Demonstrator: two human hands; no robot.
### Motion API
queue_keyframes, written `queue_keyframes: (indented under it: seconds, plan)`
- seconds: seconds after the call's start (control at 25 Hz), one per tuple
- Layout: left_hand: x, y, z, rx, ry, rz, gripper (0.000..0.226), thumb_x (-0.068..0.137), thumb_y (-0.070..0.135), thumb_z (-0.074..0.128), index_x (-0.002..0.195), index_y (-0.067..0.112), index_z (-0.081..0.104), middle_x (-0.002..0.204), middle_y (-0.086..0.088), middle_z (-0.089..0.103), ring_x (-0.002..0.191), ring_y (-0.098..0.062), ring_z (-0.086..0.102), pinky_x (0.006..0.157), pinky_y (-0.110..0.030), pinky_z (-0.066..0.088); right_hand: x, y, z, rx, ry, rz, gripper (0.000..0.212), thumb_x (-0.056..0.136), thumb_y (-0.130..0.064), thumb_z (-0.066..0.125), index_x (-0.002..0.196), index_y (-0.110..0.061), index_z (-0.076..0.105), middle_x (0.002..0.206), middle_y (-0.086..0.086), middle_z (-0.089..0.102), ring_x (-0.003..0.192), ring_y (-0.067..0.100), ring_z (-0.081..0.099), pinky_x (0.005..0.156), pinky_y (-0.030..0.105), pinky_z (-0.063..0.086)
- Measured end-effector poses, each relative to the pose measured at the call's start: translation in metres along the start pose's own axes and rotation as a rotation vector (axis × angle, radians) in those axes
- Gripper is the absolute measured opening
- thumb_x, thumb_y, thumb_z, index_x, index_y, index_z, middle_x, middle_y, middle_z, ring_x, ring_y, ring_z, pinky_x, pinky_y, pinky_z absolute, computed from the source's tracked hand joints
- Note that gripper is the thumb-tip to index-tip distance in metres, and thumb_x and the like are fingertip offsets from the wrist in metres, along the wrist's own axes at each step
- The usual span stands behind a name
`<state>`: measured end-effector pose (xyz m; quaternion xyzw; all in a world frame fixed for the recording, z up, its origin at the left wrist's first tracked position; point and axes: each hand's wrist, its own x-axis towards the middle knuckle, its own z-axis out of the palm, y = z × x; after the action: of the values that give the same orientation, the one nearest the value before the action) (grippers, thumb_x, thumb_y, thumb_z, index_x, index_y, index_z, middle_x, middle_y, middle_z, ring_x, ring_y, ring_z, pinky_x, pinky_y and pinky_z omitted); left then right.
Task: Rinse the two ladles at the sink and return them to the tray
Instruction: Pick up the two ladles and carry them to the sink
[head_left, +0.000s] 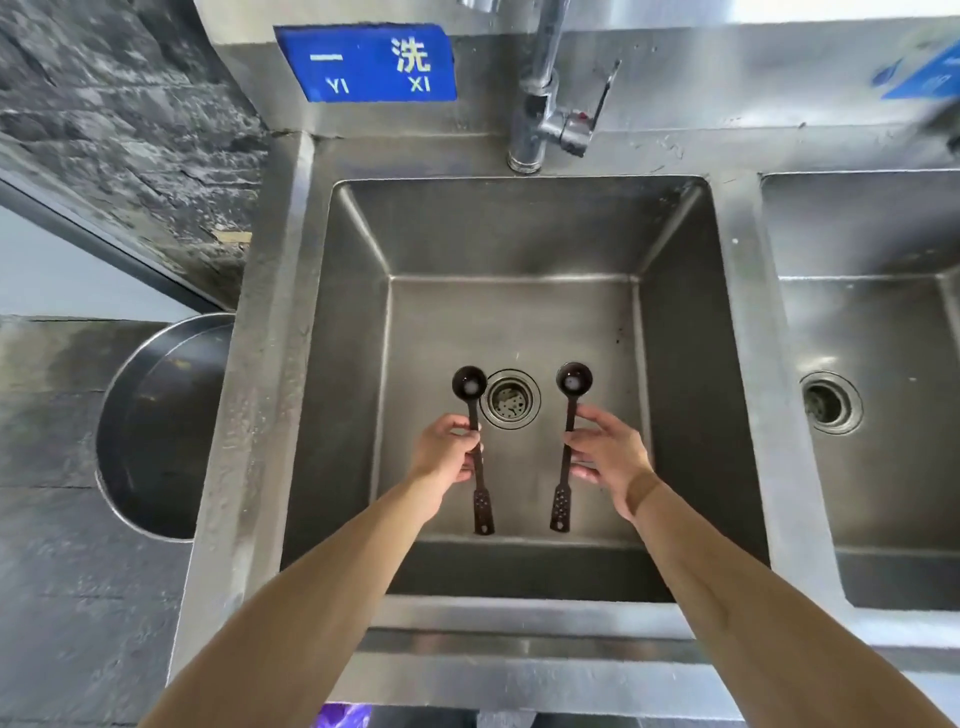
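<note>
Two small dark ladles are held side by side over the steel sink basin (353, 364), bowls pointing away from me. My left hand (447, 449) grips the handle of the left ladle (471, 385), whose bowl sits just left of the drain (510, 399). My right hand (610, 452) pinches the handle of the right ladle (573, 379), its bowl right of the drain. A little liquid glints in each bowl. No water runs from the faucet (540, 88) behind the basin. No tray is in view.
A second basin (883, 332) with its own drain lies to the right. A large round metal bowl (161, 431) sits left of the sink, below its rim. A blue sign (366, 62) is fixed on the backsplash. Dark tiled wall stands at the left.
</note>
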<state>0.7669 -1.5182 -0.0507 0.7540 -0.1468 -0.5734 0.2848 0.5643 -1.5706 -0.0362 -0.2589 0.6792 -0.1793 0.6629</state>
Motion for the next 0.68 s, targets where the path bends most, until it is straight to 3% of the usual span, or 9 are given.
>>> queue_keyframes:
  seconds: [0.2,0.28,0.48,0.68]
  plan:
    - [0.063,-0.039,0.001,0.035,0.006,-0.068,0.013,0.091,0.005,0.057,0.094,0.015,0.064,0.087,-0.010,0.068,0.076,-0.024,0.064,0.069,-0.036,0.057,0.055,0.046,0.013,-0.089,-0.006,0.104,0.044,0.087,0.005,0.061,0.127,-0.014,0.059,0.105,0.011,0.067,0.081,0.019,0.060,0.080,0.036,0.055]
    - [0.086,-0.057,0.002,0.071,-0.004,-0.096,0.013,0.091,0.006,0.057,0.099,0.013,0.065,0.090,-0.010,0.067,0.082,-0.025,0.063,0.077,-0.041,0.058,0.076,0.064,0.017,-0.105,-0.004,0.151,0.046,0.087,0.008,0.059,0.129,-0.011,0.057,0.103,0.010,0.064,0.076,0.018,0.059,0.076,0.034,0.053]
    - [0.125,-0.094,0.009,0.079,-0.041,-0.194,0.016,0.093,0.004,0.054,0.090,0.019,0.060,0.076,-0.004,0.061,0.063,-0.015,0.055,0.058,-0.026,0.049,0.119,0.096,0.021,-0.162,0.056,0.230,0.034,0.087,0.011,0.054,0.113,-0.009,0.062,0.079,0.007,0.062,0.060,0.015,0.055,0.046,0.020,0.046]
    - [0.142,-0.119,0.015,0.056,-0.007,-0.250,0.019,0.093,0.002,0.057,0.086,0.019,0.060,0.073,-0.003,0.061,0.059,-0.012,0.054,0.051,-0.020,0.048,0.140,0.116,0.023,-0.226,0.072,0.246,0.026,0.084,0.009,0.057,0.091,-0.015,0.063,0.071,0.005,0.064,0.056,0.015,0.056,0.052,0.023,0.043]
